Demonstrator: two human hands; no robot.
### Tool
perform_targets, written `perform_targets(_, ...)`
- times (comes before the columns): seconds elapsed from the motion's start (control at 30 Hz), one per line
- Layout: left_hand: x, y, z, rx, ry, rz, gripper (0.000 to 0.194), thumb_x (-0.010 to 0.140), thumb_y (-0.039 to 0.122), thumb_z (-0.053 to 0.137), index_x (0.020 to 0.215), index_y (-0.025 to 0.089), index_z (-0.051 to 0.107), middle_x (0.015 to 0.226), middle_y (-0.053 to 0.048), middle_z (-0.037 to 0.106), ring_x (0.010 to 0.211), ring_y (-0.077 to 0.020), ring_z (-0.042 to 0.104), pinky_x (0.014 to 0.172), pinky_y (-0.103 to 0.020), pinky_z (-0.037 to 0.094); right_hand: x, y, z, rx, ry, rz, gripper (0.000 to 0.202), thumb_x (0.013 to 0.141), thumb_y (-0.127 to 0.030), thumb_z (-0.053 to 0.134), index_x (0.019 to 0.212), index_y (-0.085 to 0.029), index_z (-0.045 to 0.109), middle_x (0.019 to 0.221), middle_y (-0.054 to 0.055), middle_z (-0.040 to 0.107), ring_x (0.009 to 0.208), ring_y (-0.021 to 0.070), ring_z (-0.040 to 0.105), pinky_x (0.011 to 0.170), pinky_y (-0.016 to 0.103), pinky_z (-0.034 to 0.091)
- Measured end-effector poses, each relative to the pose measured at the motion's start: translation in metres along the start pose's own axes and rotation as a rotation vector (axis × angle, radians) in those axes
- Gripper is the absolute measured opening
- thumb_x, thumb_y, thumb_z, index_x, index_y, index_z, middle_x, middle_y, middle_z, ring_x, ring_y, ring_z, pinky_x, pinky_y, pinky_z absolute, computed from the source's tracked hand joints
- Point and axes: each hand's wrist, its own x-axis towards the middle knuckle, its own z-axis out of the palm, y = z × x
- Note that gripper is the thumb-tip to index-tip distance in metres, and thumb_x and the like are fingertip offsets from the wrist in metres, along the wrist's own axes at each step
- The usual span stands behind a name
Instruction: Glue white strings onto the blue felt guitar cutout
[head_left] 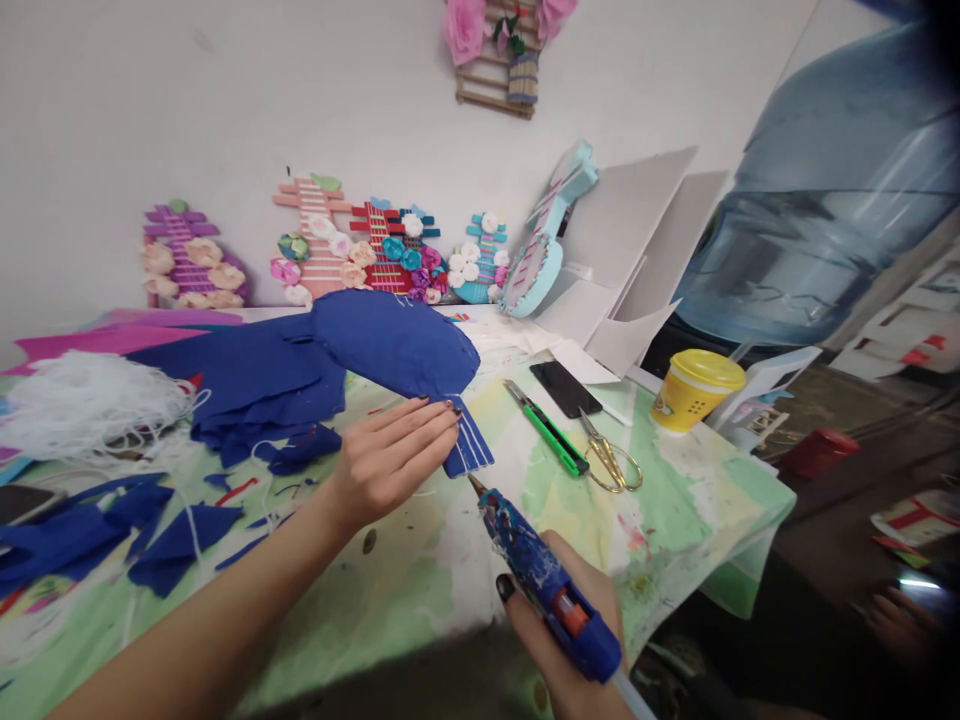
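At the near edge of the scene, right of centre, the right hand (546, 665) grasps a blue glue gun (536, 570), its nozzle pointing far and left, just beside the near end of a white-striped strip (471, 442). The left hand (394, 455) is unclenched, laid palm down with fingers stretched, its fingertips on that strip. The strip meets a rounded blue piece (397, 340), which lies beyond the left hand at the middle of the worktop (397, 600). At the far right of the view, another person's hand (896, 620) is beside a lit screen (928, 590).

On the near left lie blue scraps (180, 545) and a dark phone (28, 503). Farther on are a tangle of white string (90, 410), stacked blue sheets (255, 380) and a pink sheet (112, 345).

Right of the rounded piece are gold-handled scissors (613, 465), a green cutter (551, 430) and a black phone (564, 388); a yellow cup (696, 388) stands farther right.

At the far side, small flowered guitars (322, 240) lean against the wall (225, 100), with a larger light-blue guitar (541, 265) by white boards (634, 220). A big water bottle (825, 200) is on the far right. A wooden hanging (495, 85) with pink flowers is above.
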Motion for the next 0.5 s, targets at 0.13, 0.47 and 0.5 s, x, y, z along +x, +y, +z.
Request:
perform_targets(0.13, 0.0019, 0.0015, -0.0012, -0.002, -0.003, 0.016, 0.018, 0.087, 0.005, 0.054, 0.102, 0.006, 0.065, 0.104, -0.016, 0.072, 0.108, -0.0253, 0.064, 0.095, -0.043, 0.054, 0.0031, -0.0051, -0.0005, 0.027, 0.010, 0.004, 0.025, 0.081, -0.028, 0.053, 0.065, -0.021, 0.034, 0.057, -0.006, 0.034, 0.051, 0.0088, 0.034, 0.049, 0.024, 0.026)
perform_targets(0.47, 0.0055, 0.0041, -0.0022, 0.013, -0.031, 0.046, 0.014, 0.089, 0.007, 0.053, 0.097, 0.009, 0.065, 0.102, -0.013, 0.073, 0.107, -0.0241, 0.065, 0.094, -0.042, 0.055, 0.0091, -0.0095, 0.0046, 0.040, -0.011, 0.073, 0.023, 0.077, -0.025, 0.053, 0.064, -0.022, 0.034, 0.056, -0.007, 0.035, 0.052, 0.0090, 0.034, 0.049, 0.023, 0.027)
perform_targets(0.5, 0.0054, 0.0040, -0.0021, 0.011, -0.029, 0.047, 0.014, 0.088, 0.007, 0.054, 0.097, 0.009, 0.065, 0.102, -0.013, 0.073, 0.107, -0.0241, 0.065, 0.094, -0.042, 0.055, 0.0088, -0.0089, 0.0047, 0.048, -0.014, 0.071, 0.022, 0.077, -0.026, 0.053, 0.065, -0.021, 0.035, 0.056, -0.007, 0.036, 0.052, 0.0091, 0.034, 0.049, 0.023, 0.027)
